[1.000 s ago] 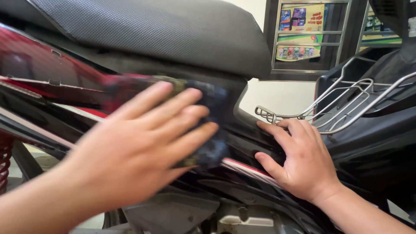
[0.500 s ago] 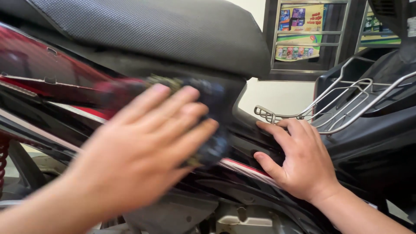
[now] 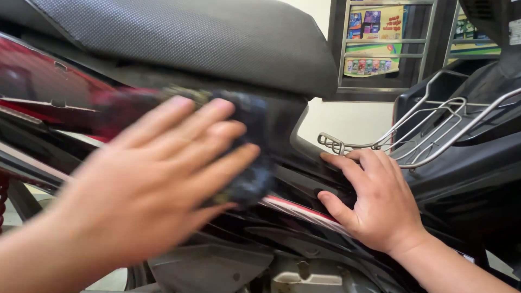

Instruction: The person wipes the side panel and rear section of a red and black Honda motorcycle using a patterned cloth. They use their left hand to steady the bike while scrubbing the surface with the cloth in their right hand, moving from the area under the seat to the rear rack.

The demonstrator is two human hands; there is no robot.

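My left hand (image 3: 157,179) is blurred with motion and presses a dark cloth (image 3: 249,146) flat against the glossy red and black side panel (image 3: 49,97) of a motorbike, just under the black textured seat (image 3: 179,38). Its fingers lie spread over the cloth. My right hand (image 3: 374,201) rests palm-down on the black body panel (image 3: 304,182) below the seat's front tip, fingers apart, holding nothing.
A silver wire rack (image 3: 429,135) sits in the black leg-shield area at the right. Behind it stands a metal window frame (image 3: 339,54) with colourful packets. Grey engine casing (image 3: 217,268) shows at the bottom, and a red spring (image 3: 3,201) at the left edge.
My left hand with the cloth has shifted slightly along the side panel, staying blurred. My right hand has stayed where it was.
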